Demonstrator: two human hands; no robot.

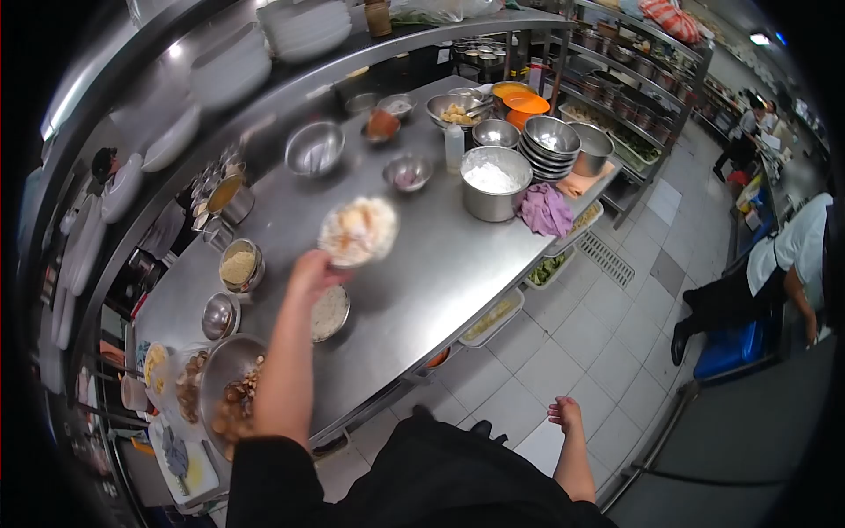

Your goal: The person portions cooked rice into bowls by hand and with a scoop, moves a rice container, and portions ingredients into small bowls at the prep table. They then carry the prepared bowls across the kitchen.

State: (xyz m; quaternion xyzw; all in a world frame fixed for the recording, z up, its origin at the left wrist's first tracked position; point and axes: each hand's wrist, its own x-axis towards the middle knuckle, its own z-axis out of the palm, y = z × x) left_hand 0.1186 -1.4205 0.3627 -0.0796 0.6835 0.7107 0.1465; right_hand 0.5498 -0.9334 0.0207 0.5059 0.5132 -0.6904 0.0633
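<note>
Bowl of pale food [352, 255]: up in the left hand [312, 269], over the middle of the steel table [422, 286]. Left arm is reaching forward, forearm running up from the black sleeve [275, 471], elbow low and near the body, hand at the bowl's near-left edge. Grip: closed on the bowl rim. Hand and bowl are motion-blurred, so finger placement and bowl tilt are hard to call.

Right arm hangs out to the person's right, off the table. Right hand [565, 412] is over the floor tiles [576, 321], forearm angled up, fingers part-curled and pointing inward; can't tell how tight the curl is.

Nearest to the left hand: bowl of white grains [342, 326], just beside the wrist. Left of the forearm: large mushroom bowl [214, 374], partly hidden by the arm, then a small steel bowl [217, 315] and a crumb bowl [253, 282]. Well apart, far right: pot of white powder [493, 209], purple cloth [546, 211] against its side.
</note>
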